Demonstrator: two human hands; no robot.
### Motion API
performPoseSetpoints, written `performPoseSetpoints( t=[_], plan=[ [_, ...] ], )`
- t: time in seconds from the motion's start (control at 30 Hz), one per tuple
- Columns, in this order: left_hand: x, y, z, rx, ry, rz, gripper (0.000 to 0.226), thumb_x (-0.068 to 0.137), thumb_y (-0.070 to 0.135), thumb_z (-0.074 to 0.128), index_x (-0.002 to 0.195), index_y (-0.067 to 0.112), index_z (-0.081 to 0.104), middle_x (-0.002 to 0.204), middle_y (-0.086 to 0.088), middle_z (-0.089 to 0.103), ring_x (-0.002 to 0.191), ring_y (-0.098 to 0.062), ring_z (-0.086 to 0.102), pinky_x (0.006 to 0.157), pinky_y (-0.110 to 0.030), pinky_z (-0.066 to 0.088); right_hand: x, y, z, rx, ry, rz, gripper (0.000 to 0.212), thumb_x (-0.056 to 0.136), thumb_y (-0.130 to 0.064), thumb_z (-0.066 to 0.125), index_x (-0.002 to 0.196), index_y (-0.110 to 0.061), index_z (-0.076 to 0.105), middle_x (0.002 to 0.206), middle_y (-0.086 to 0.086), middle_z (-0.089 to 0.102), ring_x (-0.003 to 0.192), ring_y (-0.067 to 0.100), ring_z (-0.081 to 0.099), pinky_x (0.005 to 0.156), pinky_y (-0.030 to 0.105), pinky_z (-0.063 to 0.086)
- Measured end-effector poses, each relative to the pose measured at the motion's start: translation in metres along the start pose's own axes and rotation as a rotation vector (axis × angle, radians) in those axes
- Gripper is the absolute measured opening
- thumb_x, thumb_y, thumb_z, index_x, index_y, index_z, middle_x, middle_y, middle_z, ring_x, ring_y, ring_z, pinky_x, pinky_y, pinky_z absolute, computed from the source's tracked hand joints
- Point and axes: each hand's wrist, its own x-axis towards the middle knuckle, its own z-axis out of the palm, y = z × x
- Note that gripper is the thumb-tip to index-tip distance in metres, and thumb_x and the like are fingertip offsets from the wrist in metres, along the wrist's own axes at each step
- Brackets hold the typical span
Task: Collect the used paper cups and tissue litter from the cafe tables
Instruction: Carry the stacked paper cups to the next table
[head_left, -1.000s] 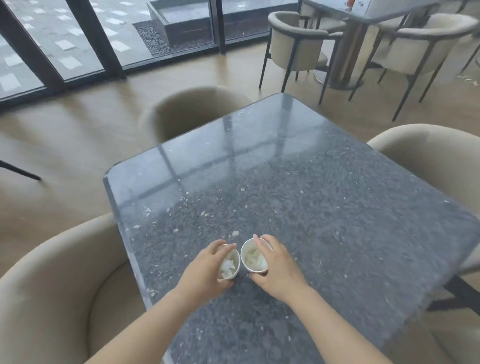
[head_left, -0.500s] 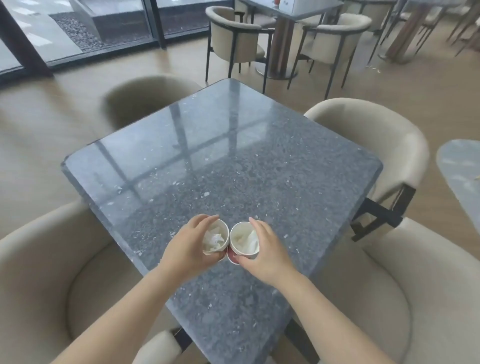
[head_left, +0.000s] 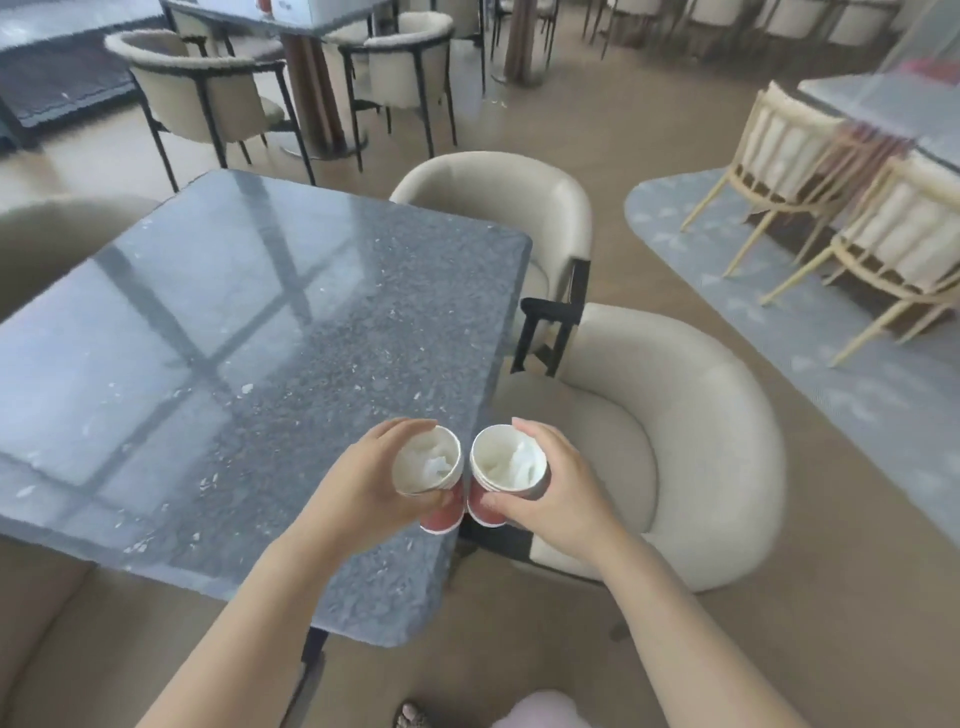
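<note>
The left grip (head_left: 363, 483) holds one paper cup (head_left: 448, 512) and the right grip (head_left: 563, 493) holds a second cup (head_left: 485, 512), each stuffed with tissue (head_left: 519, 462), over the surface (head_left: 260, 338) edge, so I think this surface is done and next they need carrying upright to a bin

Cups: we lifted left cup (head_left: 428, 462) and right cup (head_left: 509, 460) off the table (head_left: 260, 312).
Position: now at its right edge.

The left cup (head_left: 427, 467) and right cup (head_left: 508, 465), red outside, white inside, were held upright side by side, each containing crumpled tissue (head_left: 519, 460).
</note>
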Motion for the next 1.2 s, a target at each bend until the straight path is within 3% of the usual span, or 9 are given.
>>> performPoseSetpoints(
  t=[0.07, 0.2, 0.33, 0.43, 0.53, 0.63, 0.77, 1.03, 1.2],
  plan=[
    [-0.003, 0.016, 0.015, 0.021, -0.052, 0.029, 0.067, 0.065, 0.038, 0.079, 0.125, 0.033, 0.049, 0.119, 0.026, 0.043, 0.111, -0.002, 0.049, 0.088, -0.016, 0.033, -0.019, 0.013, -0.018, 0.014, 0.017, 0.019, 0.080, 0.062, -0.036, 0.081, 0.132, -0.032, 0.041, 0.129, -0.024, 0.040, 0.111, -0.016, 0.034, 0.083, -0.009, 0.022],
    [-0.001, 0.060, 0.051, 0.080, -0.137, 0.101, 0.065, 0.066, 0.041, 0.077, 0.124, 0.036, 0.049, 0.128, 0.021, 0.045, 0.110, -0.005, 0.051, 0.088, -0.020, 0.041, -0.056, 0.041, -0.058, 0.017, 0.068, 0.029, 0.075, 0.062, -0.039, 0.079, 0.127, -0.041, 0.042, 0.122, -0.044, 0.032, 0.109, -0.028, 0.028, 0.079, -0.009, 0.026],
    [0.004, 0.122, 0.102, 0.214, -0.178, 0.205, 0.062, 0.066, 0.043, 0.074, 0.123, 0.041, 0.048, 0.132, 0.021, 0.043, 0.111, -0.005, 0.050, 0.086, -0.018, 0.042, -0.095, 0.079, -0.107, -0.074, 0.142, 0.023, 0.068, 0.064, -0.044, 0.078, 0.121, -0.047, 0.041, 0.127, -0.037, 0.033, 0.116, -0.020, 0.032, 0.085, -0.006, 0.026],
    [0.007, 0.176, 0.150, 0.270, -0.169, 0.275, 0.058, 0.068, 0.045, 0.071, 0.120, 0.045, 0.046, 0.130, 0.019, 0.042, 0.110, -0.007, 0.050, 0.085, -0.026, 0.048, -0.123, 0.117, -0.155, -0.119, 0.187, 0.013, 0.062, 0.067, -0.047, 0.076, 0.120, -0.045, 0.044, 0.131, -0.034, 0.029, 0.118, -0.015, 0.033, 0.088, 0.003, 0.031],
    [0.008, 0.230, 0.208, 0.246, -0.146, 0.295, 0.053, 0.068, 0.044, 0.071, 0.116, 0.046, 0.048, 0.123, 0.018, 0.044, 0.106, -0.009, 0.050, 0.082, -0.031, 0.051, -0.152, 0.160, -0.212, -0.180, 0.219, -0.005, 0.054, 0.068, -0.051, 0.071, 0.115, -0.044, 0.045, 0.129, -0.041, 0.023, 0.112, -0.025, 0.026, 0.078, 0.004, 0.034],
    [0.014, 0.284, 0.266, 0.214, -0.160, 0.351, 0.049, 0.068, 0.044, 0.069, 0.113, 0.045, 0.050, 0.115, 0.018, 0.047, 0.101, -0.010, 0.051, 0.080, -0.031, 0.051, -0.180, 0.203, -0.269, -0.190, 0.278, 0.005, 0.047, 0.068, -0.047, 0.073, 0.110, -0.042, 0.051, 0.129, -0.036, 0.028, 0.109, -0.025, 0.029, 0.075, 0.009, 0.037],
    [0.029, 0.348, 0.319, 0.211, -0.178, 0.382, 0.053, 0.065, 0.046, 0.070, 0.113, 0.046, 0.048, 0.112, 0.024, 0.047, 0.098, -0.007, 0.051, 0.076, -0.030, 0.052, -0.206, 0.241, -0.335, -0.139, 0.333, 0.061, 0.041, 0.067, -0.042, 0.075, 0.102, -0.041, 0.056, 0.130, -0.027, 0.033, 0.112, -0.022, 0.030, 0.079, -0.004, 0.031],
    [0.096, 0.421, 0.375, 0.191, -0.143, 0.446, 0.050, 0.064, 0.044, 0.072, 0.110, 0.041, 0.052, 0.110, 0.022, 0.051, 0.089, -0.006, 0.052, 0.067, -0.029, 0.053, -0.176, 0.292, -0.424, -0.119, 0.396, 0.073, 0.037, 0.067, -0.029, 0.081, 0.098, -0.028, 0.062, 0.132, -0.016, 0.040, 0.114, -0.009, 0.037, 0.082, -0.005, 0.026],
    [0.161, 0.448, 0.398, 0.142, -0.135, 0.437, 0.051, 0.062, 0.043, 0.074, 0.108, 0.041, 0.053, 0.108, 0.023, 0.052, 0.087, 0.000, 0.052, 0.066, -0.018, 0.046, -0.121, 0.325, -0.472, -0.138, 0.380, 0.074, 0.036, 0.067, -0.035, 0.080, 0.098, -0.032, 0.062, 0.134, -0.017, 0.040, 0.119, -0.005, 0.039, 0.084, -0.004, 0.027]
  ],
)
